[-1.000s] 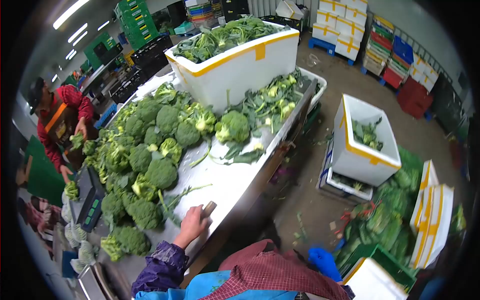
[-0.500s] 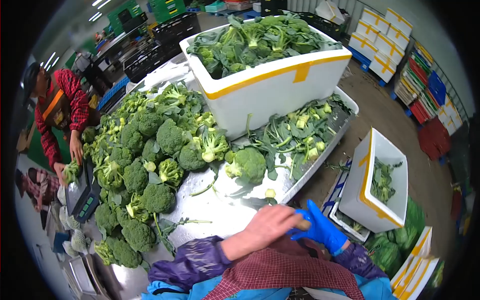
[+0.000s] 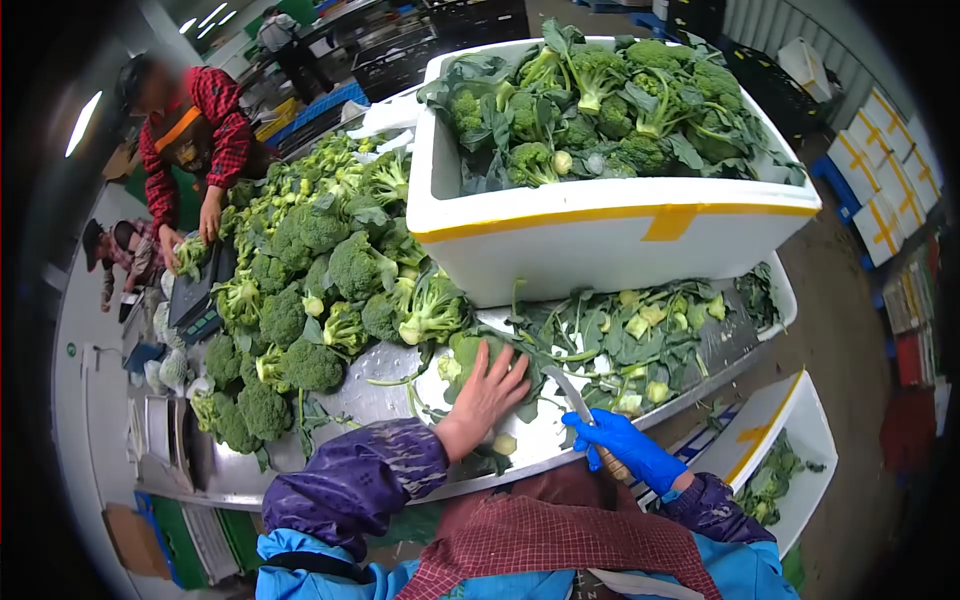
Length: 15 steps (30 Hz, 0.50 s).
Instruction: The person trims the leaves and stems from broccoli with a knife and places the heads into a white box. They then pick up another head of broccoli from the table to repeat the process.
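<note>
My left hand (image 3: 483, 400), bare, rests with fingers spread over a broccoli head (image 3: 464, 350) on the metal table (image 3: 365, 408). Part of that head is hidden beneath the palm and fingers. In my blue-gloved right hand (image 3: 628, 448) is a knife (image 3: 569, 391) with a curved blade and a wooden handle. The blade points up and left, a little right of my left fingertips. Cut stem pieces and leaves (image 3: 640, 345) lie beyond the knife. To the left of my left hand, many broccoli heads (image 3: 313, 365) form a pile.
A white foam box (image 3: 610, 245) full of broccoli stands on the table's far side. Another foam box (image 3: 800, 455) with leaves sits low at right. At left, a co-worker (image 3: 195, 130) in a checked shirt handles broccoli at a scale (image 3: 190, 300). Stacked boxes (image 3: 885, 165) stand far right.
My hands have moved apart from in front of my body. The left reached forward onto the broccoli head; the right now shows the knife blade over the table edge. The view has shifted.
</note>
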Motion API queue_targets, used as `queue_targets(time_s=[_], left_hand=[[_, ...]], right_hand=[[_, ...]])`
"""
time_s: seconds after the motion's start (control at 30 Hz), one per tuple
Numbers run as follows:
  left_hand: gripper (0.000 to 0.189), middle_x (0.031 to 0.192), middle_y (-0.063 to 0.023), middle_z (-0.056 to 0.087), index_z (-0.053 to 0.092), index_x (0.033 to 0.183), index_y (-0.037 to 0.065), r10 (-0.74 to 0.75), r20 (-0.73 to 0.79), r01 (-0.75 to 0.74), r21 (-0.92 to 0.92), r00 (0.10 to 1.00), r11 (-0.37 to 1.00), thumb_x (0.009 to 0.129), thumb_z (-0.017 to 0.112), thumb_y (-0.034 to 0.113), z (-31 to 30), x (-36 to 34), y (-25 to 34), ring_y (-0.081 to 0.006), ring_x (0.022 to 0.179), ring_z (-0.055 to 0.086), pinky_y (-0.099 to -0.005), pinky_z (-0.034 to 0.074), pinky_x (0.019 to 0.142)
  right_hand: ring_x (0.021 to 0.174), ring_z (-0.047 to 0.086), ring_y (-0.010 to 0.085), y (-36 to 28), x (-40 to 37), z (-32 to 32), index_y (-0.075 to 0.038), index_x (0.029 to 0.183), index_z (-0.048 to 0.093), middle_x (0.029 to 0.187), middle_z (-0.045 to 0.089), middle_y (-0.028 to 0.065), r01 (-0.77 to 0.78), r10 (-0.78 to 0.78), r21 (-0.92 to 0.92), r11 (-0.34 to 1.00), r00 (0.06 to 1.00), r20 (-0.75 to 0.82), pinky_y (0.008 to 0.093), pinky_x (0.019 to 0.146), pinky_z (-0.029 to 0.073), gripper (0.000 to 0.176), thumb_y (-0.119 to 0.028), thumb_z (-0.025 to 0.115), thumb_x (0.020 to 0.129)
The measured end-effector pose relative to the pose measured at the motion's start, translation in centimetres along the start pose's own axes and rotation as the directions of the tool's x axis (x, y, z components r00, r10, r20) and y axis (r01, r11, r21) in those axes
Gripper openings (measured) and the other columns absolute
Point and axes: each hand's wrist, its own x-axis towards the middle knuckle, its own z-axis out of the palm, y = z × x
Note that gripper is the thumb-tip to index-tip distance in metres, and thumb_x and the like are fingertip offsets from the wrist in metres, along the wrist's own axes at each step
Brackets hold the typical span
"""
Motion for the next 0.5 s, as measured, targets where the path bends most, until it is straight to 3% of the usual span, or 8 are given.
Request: queue_targets(time_s=[0.1,0.17,0.2,0.3,0.37,0.4,0.43,0.5], left_hand=[[0.053,0.133,-0.0103,0.032,0.039,0.13,0.023,-0.069,0.116,0.071,-0.013,0.991,0.997,0.078,0.054,0.026,-0.8,2.0,-1.3,-0.0364,0.124,0.028,-0.0604,0.026,0.094],[0.07,0.126,-0.0141,0.037,0.042,0.126,0.02,-0.178,-0.095,0.171,-0.07,0.979,0.983,0.062,0.07,0.03,1.3,2.5,-1.9,-0.0373,0.116,0.035,-0.0559,0.034,0.087],[0.074,0.123,-0.0154,0.039,0.043,0.125,0.019,-0.268,-0.023,0.247,-0.32,0.963,0.915,0.058,0.073,0.03,0.2,2.1,-2.9,-0.0369,0.113,0.038,-0.0515,0.037,0.087],[0.074,0.114,-0.0179,0.044,0.042,0.122,0.009,-0.614,0.06,0.418,-0.784,0.787,0.459,0.057,0.075,0.021,-2.6,-0.7,-5.1,-0.0331,0.105,0.047,-0.0403,0.044,0.085],[0.074,0.112,-0.0162,0.048,0.038,0.124,0.007,-0.756,0.174,0.323,-0.945,0.631,0.052,0.061,0.074,0.018,-0.9,-3.4,-4.9,-0.0276,0.101,0.052,-0.0372,0.046,0.083],[0.076,0.114,-0.0178,0.048,0.035,0.125,0.004,-0.736,0.349,0.169,-0.936,0.58,-0.31,0.062,0.074,0.02,-0.8,-4.7,-4.6,-0.0281,0.101,0.052,-0.0356,0.044,0.086],[0.074,0.116,-0.0152,0.047,0.03,0.127,0.005,-0.671,0.519,0.105,-0.825,0.53,-0.555,0.067,0.072,0.015,-1.2,-6.1,-4.2,-0.0229,0.101,0.052,-0.0316,0.045,0.083],[0.073,0.116,-0.0137,0.046,0.027,0.13,0.007,-0.603,0.627,-0.164,-0.614,0.492,-0.772,0.071,0.069,0.012,-0.6,-8.5,-2.6,-0.022,0.1,0.053,-0.0316,0.048,0.082]], right_hand=[[0.054,0.053,0.0101,1.1,1.5,-2.1,-0.003,0.114,0.054,0.078,0.058,0.0061,-0.041,0.042,-0.099,0.994,0.999,0.002,0.0229,0.049,0.045,0.039,-0.031,0.057,0.087],[0.053,0.053,0.0101,1.5,1.9,-2.8,-0.004,0.116,0.053,0.076,0.058,0.0055,-0.061,0.063,-0.106,0.993,0.998,0.02,0.0226,0.048,0.044,0.038,-0.028,0.059,0.086],[0.055,0.054,0.0099,1.5,1.8,-2.9,-0.003,0.116,0.052,0.077,0.058,0.0053,-0.038,0.042,-0.093,0.995,0.998,0.04,0.0223,0.048,0.044,0.038,-0.026,0.058,0.086],[0.059,0.054,0.0094,0.2,1.3,-2.5,-0.004,0.119,0.051,0.078,0.058,0.0045,0.0,0.008,-0.097,0.995,0.997,0.082,0.0218,0.048,0.044,0.038,-0.022,0.058,0.086],[0.061,0.054,0.009,-0.4,1.5,-2.0,-0.004,0.12,0.05,0.079,0.058,0.004,0.015,-0.004,-0.111,0.994,0.995,0.1,0.0217,0.049,0.045,0.038,-0.02,0.057,0.087],[0.062,0.054,0.0085,-0.5,1.7,-1.7,-0.004,0.121,0.05,0.079,0.057,0.0032,0.057,-0.047,-0.108,0.993,0.994,0.096,0.0215,0.049,0.044,0.038,-0.019,0.057,0.087],[0.063,0.053,0.0079,-0.6,1.8,-1.3,-0.005,0.122,0.049,0.079,0.057,0.0024,0.098,-0.089,-0.106,0.99,0.992,0.091,0.0213,0.049,0.044,0.039,-0.018,0.057,0.087],[0.062,0.052,0.0072,-1.7,1.8,0.5,-0.008,0.123,0.049,0.078,0.056,0.0013,0.124,-0.114,-0.115,0.986,0.989,0.093,0.0207,0.051,0.044,0.039,-0.016,0.057,0.086]])
